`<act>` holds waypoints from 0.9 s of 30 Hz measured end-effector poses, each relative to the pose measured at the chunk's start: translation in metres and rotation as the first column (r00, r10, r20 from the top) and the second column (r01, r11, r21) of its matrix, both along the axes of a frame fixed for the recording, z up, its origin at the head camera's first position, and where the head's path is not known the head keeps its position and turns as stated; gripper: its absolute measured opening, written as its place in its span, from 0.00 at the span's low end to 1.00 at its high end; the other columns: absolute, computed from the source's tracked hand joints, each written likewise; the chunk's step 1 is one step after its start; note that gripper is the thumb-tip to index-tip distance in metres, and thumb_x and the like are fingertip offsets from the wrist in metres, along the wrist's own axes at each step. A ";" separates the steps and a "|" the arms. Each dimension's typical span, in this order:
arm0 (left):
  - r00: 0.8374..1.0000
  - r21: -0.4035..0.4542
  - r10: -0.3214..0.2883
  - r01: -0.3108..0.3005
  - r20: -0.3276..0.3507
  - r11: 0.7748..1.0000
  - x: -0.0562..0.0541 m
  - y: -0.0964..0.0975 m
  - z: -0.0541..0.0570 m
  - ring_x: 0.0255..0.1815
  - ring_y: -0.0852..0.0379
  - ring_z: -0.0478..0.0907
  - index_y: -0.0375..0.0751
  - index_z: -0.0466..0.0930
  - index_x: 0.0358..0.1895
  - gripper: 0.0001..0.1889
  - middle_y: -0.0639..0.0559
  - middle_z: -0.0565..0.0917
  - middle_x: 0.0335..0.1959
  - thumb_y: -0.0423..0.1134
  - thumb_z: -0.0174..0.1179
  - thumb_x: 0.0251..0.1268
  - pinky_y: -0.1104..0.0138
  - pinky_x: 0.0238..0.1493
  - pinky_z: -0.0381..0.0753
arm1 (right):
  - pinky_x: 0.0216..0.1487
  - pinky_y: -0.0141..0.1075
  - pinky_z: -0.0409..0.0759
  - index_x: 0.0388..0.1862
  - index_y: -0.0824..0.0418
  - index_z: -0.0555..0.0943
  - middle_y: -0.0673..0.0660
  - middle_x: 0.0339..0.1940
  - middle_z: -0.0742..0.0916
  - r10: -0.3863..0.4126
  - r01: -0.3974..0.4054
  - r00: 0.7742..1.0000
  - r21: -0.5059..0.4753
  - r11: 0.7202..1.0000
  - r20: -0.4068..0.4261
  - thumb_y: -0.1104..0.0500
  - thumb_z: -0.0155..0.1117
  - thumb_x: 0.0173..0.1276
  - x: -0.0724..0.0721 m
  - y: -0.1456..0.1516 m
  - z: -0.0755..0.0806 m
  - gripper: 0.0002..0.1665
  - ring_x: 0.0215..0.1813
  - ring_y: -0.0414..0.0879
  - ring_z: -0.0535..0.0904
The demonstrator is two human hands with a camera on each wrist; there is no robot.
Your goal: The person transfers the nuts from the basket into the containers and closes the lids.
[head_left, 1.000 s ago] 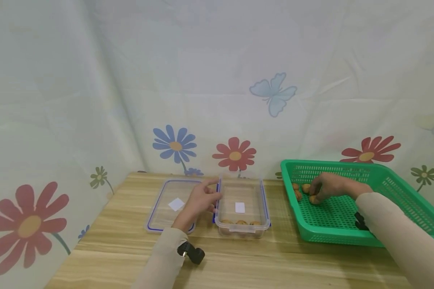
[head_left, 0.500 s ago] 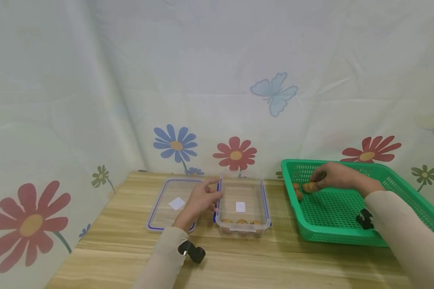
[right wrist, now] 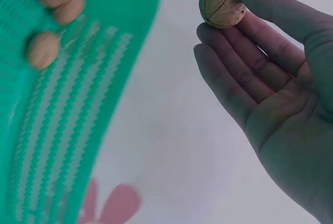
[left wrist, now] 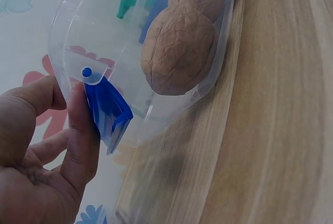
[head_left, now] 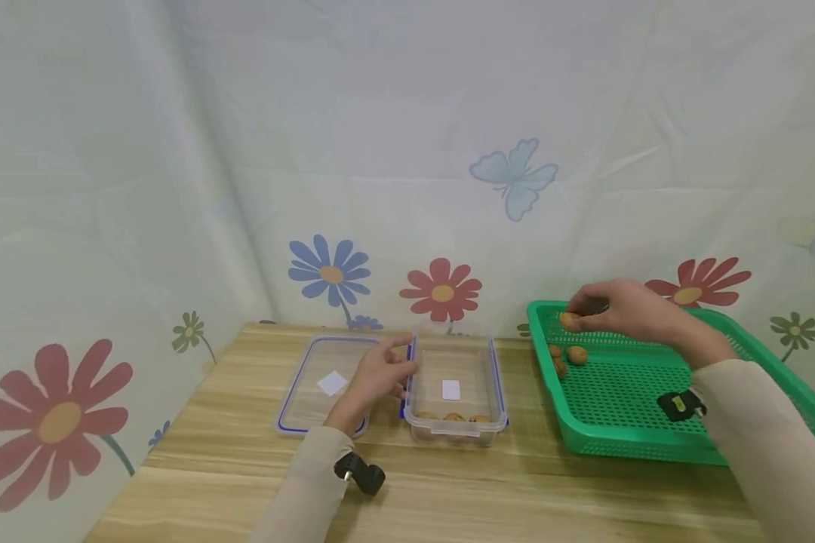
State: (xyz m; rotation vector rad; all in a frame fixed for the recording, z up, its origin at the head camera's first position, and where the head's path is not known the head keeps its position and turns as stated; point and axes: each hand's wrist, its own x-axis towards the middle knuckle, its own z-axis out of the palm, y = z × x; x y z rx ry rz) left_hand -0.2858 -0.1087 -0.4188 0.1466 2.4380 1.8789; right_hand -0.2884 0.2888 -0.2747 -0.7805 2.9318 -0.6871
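Note:
A walnut [right wrist: 222, 2] is pinched between the thumb and fingertips of my right hand [head_left: 625, 308], raised over the far left part of the green basket [head_left: 645, 445]. Below it in the basket lie a walnut [head_left: 576, 354] and a pair of walnuts against the left wall. My left hand [head_left: 379, 373] holds the left rim of a clear plastic box [head_left: 456, 427], thumb and fingers by its blue latch [left wrist: 106, 107]. Inside, several walnuts [left wrist: 179, 50] line the near wall of the box. A white label [head_left: 451, 389] shows in the box.
Left of the box lies its clear lid [head_left: 297, 392] with a blue seal and a white square label [head_left: 332, 383], partly behind the left hand. All stand on a wooden table [head_left: 448, 490]. A flowered curtain [head_left: 380, 188] hangs close behind.
My right hand has lifted a walnut from the basket floor, moving up and slightly left. The left hand and the box have stayed where they were.

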 end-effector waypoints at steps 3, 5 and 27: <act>1.000 0.000 0.003 -0.003 0.005 1.000 0.000 -0.001 -0.001 0.26 0.54 0.80 0.38 0.72 0.76 0.31 0.40 0.84 0.38 0.29 0.65 0.71 0.65 0.25 0.89 | 0.52 0.52 0.87 0.52 0.57 0.89 0.47 0.46 0.90 0.019 -0.019 0.999 -0.015 1.000 -0.031 0.48 0.74 0.73 0.009 -0.017 0.008 0.17 0.50 0.47 0.86; 1.000 0.001 0.002 -0.002 0.007 1.000 0.000 -0.002 -0.001 0.26 0.54 0.81 0.37 0.72 0.76 0.31 0.40 0.84 0.38 0.29 0.65 0.71 0.65 0.25 0.89 | 0.53 0.50 0.87 0.52 0.57 0.89 0.47 0.45 0.90 0.025 -0.027 0.999 -0.035 0.999 -0.043 0.50 0.75 0.73 0.015 -0.028 0.012 0.16 0.49 0.46 0.87; 1.000 0.026 -0.017 0.018 -0.011 0.999 0.001 -0.001 0.000 0.22 0.56 0.78 0.35 0.72 0.76 0.31 0.40 0.84 0.36 0.28 0.65 0.70 0.67 0.23 0.88 | 0.49 0.44 0.89 0.51 0.61 0.88 0.50 0.43 0.90 0.024 -0.020 1.000 -0.235 0.972 0.012 0.55 0.76 0.72 0.050 -0.107 -0.007 0.15 0.45 0.46 0.88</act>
